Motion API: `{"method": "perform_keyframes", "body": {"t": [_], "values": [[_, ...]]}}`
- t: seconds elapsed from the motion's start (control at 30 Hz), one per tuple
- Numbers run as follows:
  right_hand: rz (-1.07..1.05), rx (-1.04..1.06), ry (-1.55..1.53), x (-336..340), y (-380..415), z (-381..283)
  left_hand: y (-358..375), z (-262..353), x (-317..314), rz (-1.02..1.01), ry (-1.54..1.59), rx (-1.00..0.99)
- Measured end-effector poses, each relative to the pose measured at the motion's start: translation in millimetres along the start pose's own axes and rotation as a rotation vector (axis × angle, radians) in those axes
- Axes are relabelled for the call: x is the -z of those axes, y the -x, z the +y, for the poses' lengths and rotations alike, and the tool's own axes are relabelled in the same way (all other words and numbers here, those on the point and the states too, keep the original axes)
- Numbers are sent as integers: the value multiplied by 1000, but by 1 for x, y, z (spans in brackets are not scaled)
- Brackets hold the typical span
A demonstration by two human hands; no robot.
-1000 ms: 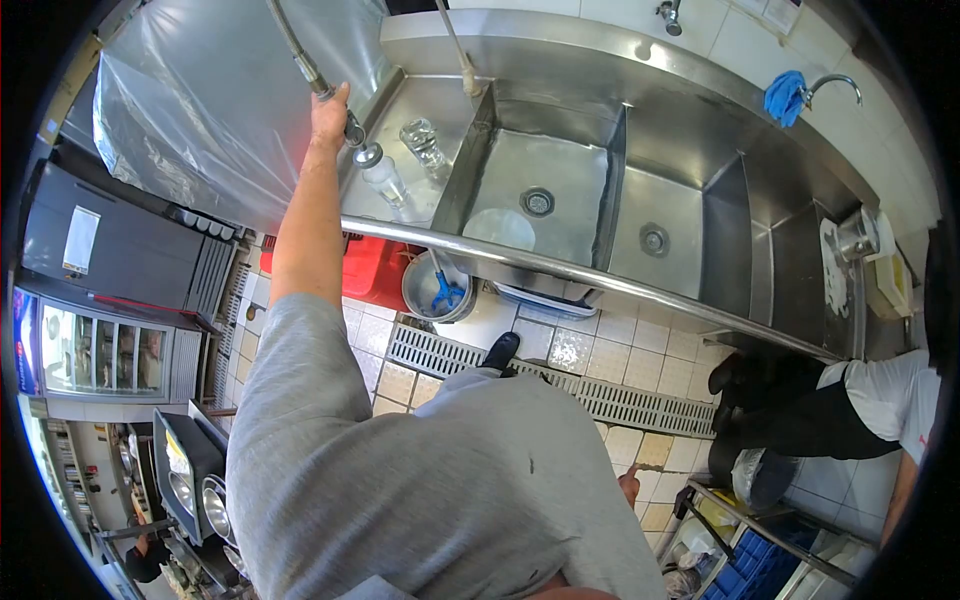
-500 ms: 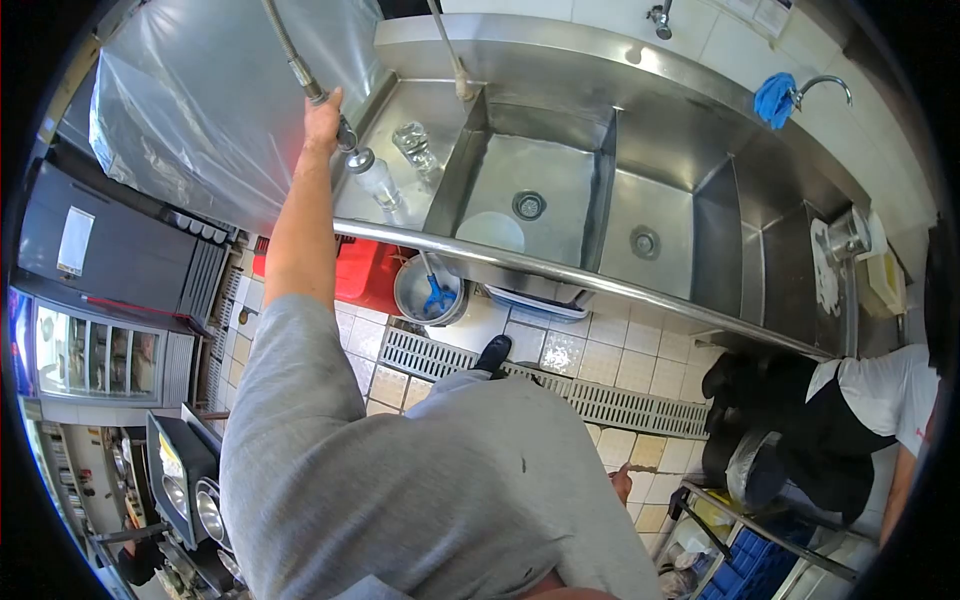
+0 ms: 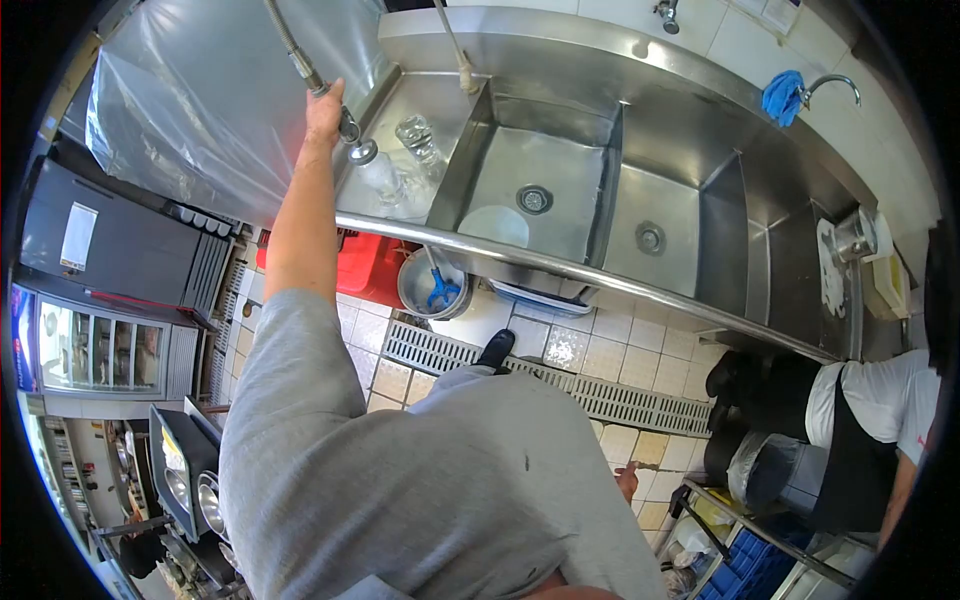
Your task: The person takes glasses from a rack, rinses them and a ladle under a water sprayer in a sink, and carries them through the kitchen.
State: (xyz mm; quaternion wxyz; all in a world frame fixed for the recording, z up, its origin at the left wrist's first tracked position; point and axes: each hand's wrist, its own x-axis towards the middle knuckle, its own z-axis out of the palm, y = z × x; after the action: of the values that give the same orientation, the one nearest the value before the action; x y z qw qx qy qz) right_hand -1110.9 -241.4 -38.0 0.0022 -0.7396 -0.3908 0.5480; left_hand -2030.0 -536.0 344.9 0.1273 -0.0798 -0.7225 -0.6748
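My left hand (image 3: 324, 112) is closed around the spray nozzle (image 3: 348, 126) at the end of a metal hose, over the left drainboard of a steel sink. From the spray head (image 3: 364, 152) a whitish jet of water runs down onto the drainboard (image 3: 386, 112). A clear glass jar (image 3: 420, 140) lies tilted just right of the jet, apart from my hand. My right hand (image 3: 626, 482) hangs low beside my body, partly hidden by my shirt; it looks empty, with its fingers loosely out.
Deep sink basins (image 3: 545, 160) lie to the right, one holding a round white disc (image 3: 497, 226). Below stand a red bin (image 3: 372, 268) and a bucket (image 3: 425, 300) with a blue brush (image 3: 441, 290). A co-worker (image 3: 870, 400) stands at right near a cart (image 3: 760, 530).
The jet of water spreads wider over the drainboard. My view has shifted slightly; my left hand keeps its grip on the nozzle. The co-worker's body has moved slightly.
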Motion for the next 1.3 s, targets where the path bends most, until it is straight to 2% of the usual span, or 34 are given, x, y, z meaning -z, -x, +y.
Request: {"method": "perform_keyframes", "body": {"t": [0.2,0.3,0.53,0.63,0.7,0.77,0.83,0.9,0.97,1.17,1.3], "values": [[-71,-20,-72,-1,-23,17,-18,-19,4,-77,-17,102],[-61,41,-45,-4,-17,18,-1,-6,-3,-21,15,62],[-37,-19,-17,1,-9,16,-27,0,-41,-16,69,-21],[-2,-47,-41,1,-7,21,-29,17,-66,-25,-4,-14],[-1,-23,-58,6,-6,32,-51,-1,-80,-45,-7,-14],[11,-12,-48,1,3,32,-68,-12,-90,-10,-41,-100],[47,-54,11,3,21,33,-79,-14,-97,-28,-48,-72],[84,-109,-2,1,42,26,-60,-6,-110,-62,-50,-35],[17,-87,-21,1,41,39,-25,25,-119,-47,104,-9],[39,-109,-128,2,31,43,-19,16,-114,-246,76,47],[72,-92,-54,0,26,31,-5,21,-114,-205,34,-47]]}}
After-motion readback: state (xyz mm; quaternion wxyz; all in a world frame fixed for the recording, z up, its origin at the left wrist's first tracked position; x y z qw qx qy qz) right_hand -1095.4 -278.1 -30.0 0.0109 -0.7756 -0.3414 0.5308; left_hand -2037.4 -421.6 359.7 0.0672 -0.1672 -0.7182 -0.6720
